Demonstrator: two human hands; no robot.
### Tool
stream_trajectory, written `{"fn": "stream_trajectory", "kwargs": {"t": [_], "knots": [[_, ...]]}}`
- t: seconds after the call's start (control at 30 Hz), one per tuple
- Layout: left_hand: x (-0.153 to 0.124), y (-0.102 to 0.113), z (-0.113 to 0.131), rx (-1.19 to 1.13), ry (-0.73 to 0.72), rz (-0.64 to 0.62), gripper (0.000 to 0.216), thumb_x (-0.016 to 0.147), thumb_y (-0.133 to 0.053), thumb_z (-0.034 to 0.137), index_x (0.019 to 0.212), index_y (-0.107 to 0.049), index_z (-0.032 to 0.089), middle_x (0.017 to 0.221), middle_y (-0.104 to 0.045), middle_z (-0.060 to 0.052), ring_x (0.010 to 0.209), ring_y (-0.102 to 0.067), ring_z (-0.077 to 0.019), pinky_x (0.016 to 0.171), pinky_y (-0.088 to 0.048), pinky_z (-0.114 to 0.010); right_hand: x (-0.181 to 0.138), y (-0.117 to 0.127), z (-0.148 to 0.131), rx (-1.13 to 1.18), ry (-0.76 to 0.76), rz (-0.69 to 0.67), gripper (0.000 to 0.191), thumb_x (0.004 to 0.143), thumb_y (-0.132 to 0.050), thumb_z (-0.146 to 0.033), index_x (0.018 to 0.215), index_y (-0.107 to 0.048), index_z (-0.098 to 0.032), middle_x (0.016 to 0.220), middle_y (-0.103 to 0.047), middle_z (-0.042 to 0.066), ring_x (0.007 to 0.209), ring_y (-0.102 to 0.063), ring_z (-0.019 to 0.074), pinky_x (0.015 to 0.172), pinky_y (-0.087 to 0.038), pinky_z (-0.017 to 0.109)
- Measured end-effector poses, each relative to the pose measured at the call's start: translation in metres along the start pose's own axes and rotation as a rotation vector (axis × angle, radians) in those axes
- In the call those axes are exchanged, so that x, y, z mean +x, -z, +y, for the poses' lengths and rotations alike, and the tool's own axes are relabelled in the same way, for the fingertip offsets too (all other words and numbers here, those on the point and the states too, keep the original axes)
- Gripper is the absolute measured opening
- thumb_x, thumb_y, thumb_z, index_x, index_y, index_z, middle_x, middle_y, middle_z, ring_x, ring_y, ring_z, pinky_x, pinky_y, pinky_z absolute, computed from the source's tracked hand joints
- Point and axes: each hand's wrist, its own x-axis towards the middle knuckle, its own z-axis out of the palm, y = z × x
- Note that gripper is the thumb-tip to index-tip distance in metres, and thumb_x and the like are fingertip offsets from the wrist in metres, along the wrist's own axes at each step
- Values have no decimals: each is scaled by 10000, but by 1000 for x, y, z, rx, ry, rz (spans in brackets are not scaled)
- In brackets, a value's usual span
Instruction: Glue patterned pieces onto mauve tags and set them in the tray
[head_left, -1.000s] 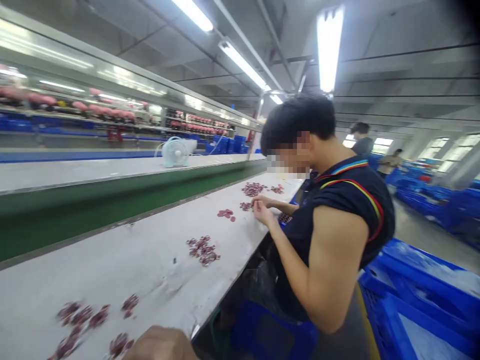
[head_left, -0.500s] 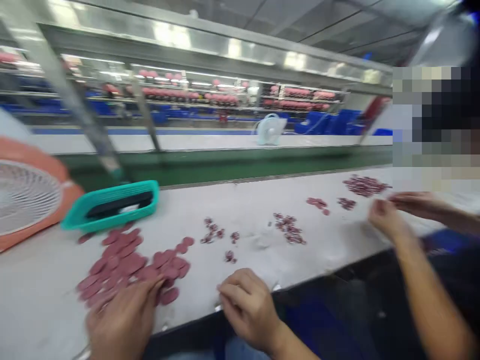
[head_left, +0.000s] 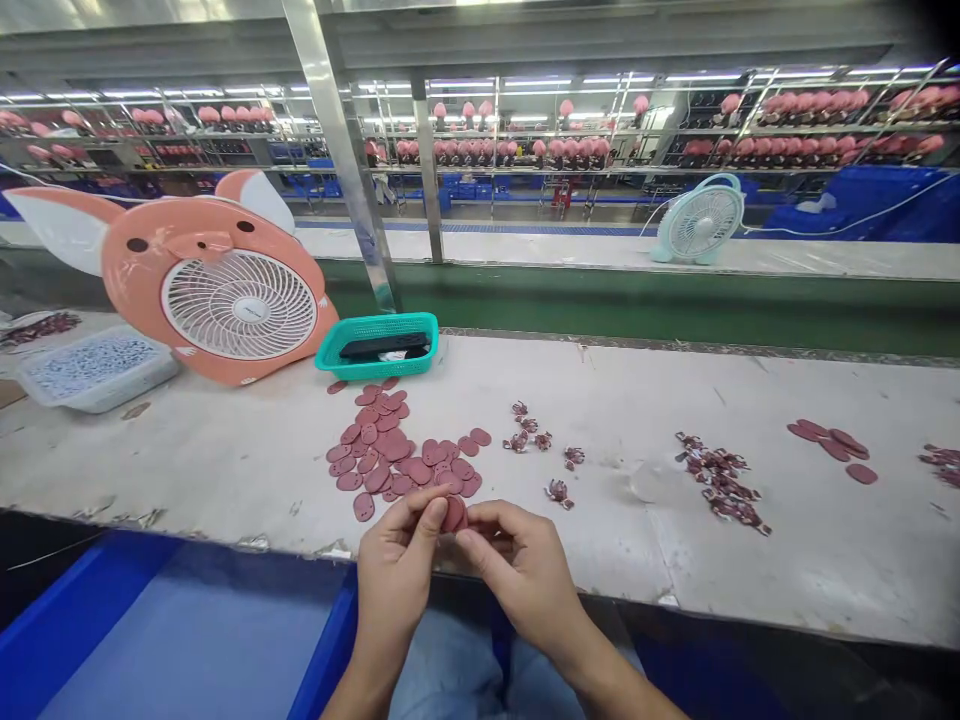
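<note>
Both my hands meet just above the front edge of a white work bench (head_left: 225,470). My left hand (head_left: 397,560) and my right hand (head_left: 525,560) pinch a dark pink oval pad (head_left: 454,514) between their fingers, and part of it is hidden. Close behind them lies a loose pile of similar oval pads (head_left: 390,450). Small crumpled pink pieces (head_left: 529,432) are scattered to the right of the pile. Farther right are a heap of small pieces (head_left: 720,482) and a few more oval pads (head_left: 832,445).
A teal plastic basket (head_left: 377,345) and a pink pig-shaped fan (head_left: 232,285) stand behind the pile. At far left is a white tray (head_left: 94,368). A blue crate (head_left: 195,630) sits below the bench's front edge. A green-sided bench with a mint fan (head_left: 701,222) lies beyond.
The view has swung left and down from the co-worker to the bench in front of me. My hands have come together from the bench edge and the pile, and now hold one pad.
</note>
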Motion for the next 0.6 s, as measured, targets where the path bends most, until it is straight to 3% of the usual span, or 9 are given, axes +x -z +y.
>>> {"fn": "stream_trajectory", "kwargs": {"t": [0.17,0.27,0.4,0.5,0.6], "knots": [[1,1,2,-53,63,-91,308,828,-684,476,869,-763,181,803,-770,-56,740,-696,-199,686,-555,-278,1,-1,8,155,-179,41,255,873,-659,-408,912,-723,-164,782,-726,54,648,-666,129,617,-559,221],[14,7,3,0,68,-182,375,862,-633,491,1039,-738,177,723,-722,-28,666,-646,-189,636,-519,-284,2,9,13,208,-264,89,323,811,-713,-469,850,-708,-149,693,-682,37,577,-620,114,561,-543,218],[37,15,10,518,22,-233,468,922,-515,514,1281,-647,244,840,-752,-44,757,-666,-257,669,-467,-350,5,23,15,274,-341,113,415,731,-771,-534,834,-702,-138,664,-660,28,535,-602,112,524,-548,235],[37,16,18,851,-15,-128,433,931,-485,527,1247,-676,302,1002,-769,-59,812,-677,-298,632,-432,-361,2,28,15,316,-344,155,437,730,-775,-544,878,-672,-147,720,-686,39,568,-621,117,553,-555,244],[16,4,19,600,-144,-109,375,895,-564,531,1104,-731,269,945,-761,-50,726,-658,-239,628,-467,-330,-4,26,15,357,-321,203,404,786,-730,-541,898,-618,-169,795,-707,52,645,-649,131,588,-551,243]]}}
